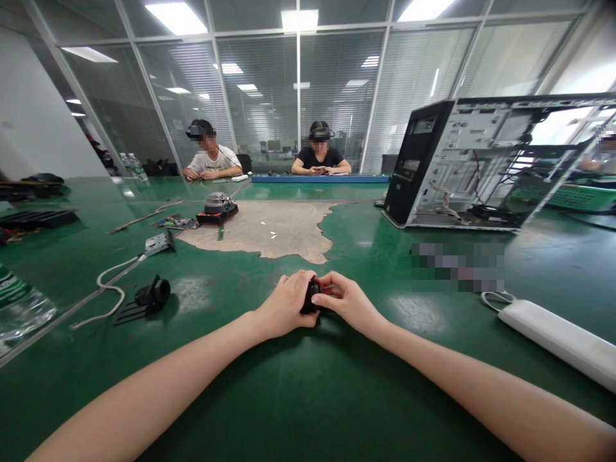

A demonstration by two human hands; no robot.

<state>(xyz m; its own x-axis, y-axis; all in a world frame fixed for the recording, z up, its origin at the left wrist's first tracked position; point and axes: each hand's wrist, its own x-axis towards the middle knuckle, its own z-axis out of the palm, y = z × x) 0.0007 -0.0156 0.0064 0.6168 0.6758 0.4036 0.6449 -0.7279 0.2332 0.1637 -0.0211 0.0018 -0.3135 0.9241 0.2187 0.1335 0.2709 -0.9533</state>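
Between my two hands, low over the green table (289, 398), is a small black part (312, 301), mostly covered by fingers. My left hand (289, 301) wraps round its left side, thumb below and fingers on top. From the right, the thumb and fingertips of my right hand (349, 298) pinch it. What exactly the part is cannot be made out. Left of my hands lies a black plastic piece (153, 294) with a round ring and flat slats. Beyond it sits a small metal box (160, 242) with a pale cable (103, 276).
An opened computer case (433, 167) stands at the right, with a white power strip (558, 337) nearer me. A clear bottle (22, 305) is at the left edge. A metal component (219, 205) rests beside a bare patch (289, 228). Two people sit across the table.
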